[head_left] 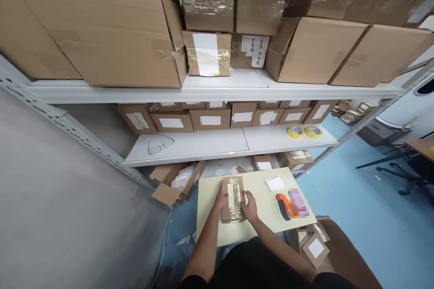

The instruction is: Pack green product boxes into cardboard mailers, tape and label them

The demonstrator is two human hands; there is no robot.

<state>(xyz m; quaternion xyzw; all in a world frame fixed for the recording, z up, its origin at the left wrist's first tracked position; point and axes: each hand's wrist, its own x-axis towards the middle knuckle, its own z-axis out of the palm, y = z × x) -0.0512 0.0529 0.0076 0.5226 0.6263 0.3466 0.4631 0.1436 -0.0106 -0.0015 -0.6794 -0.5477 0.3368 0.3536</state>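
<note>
A taped cardboard box (233, 214) lies on the pale yellow table (210, 235) in front of me. Clear tape runs along its top, over a white label. My left hand (222, 197) grips the box's left side, the thumb near its top face. On the opposite side, my right hand (250, 207) has its fingers curled against the right edge, by the label. To the right on the same table are an orange and dark blue tape dispenser (286, 207), a pixelated purple item (299, 202) and a small white stack of paper or labels (275, 184).
Behind the table stands a metal shelf (220, 95) loaded with cardboard boxes. Its middle board holds eyeglasses (161, 145) and two yellow tape rolls (295, 132). An open carton (179, 180) is at the left; a large carton (349, 253) with small boxes stands at the lower right.
</note>
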